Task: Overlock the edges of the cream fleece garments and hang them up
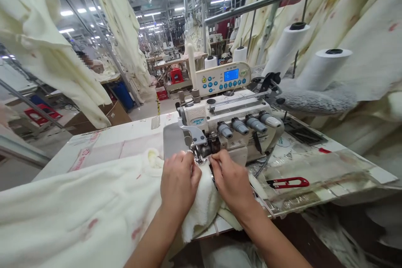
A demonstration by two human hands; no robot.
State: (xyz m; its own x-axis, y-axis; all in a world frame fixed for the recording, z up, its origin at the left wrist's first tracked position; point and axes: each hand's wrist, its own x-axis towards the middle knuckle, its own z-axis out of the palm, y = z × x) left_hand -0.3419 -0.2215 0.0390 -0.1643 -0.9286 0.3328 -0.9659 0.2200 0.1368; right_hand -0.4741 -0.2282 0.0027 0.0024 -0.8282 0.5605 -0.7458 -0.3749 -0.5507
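Note:
Cream fleece fabric (204, 201) lies under the presser foot (199, 155) of a white overlock sewing machine (196, 113). My left hand (179, 178) is closed on the fabric just left of the foot, with its fingers curled in. On the other side, my right hand (231, 180) pinches the fabric edge close to the foot. The exact spot between its fingertips is hard to make out. A wide stretch of the same fleece, with small reddish marks, spreads across the table to the left. Part of it hangs over the front edge between my forearms.
Red-handled thread snips (290, 182) lie on the table (373, 171) to the right. A control panel (223, 79) with a blue screen stands behind the machine. Large white thread cones (322, 69) rise at the right. Cream fabric pieces (122, 21) hang around, and a person (91, 63) is far left.

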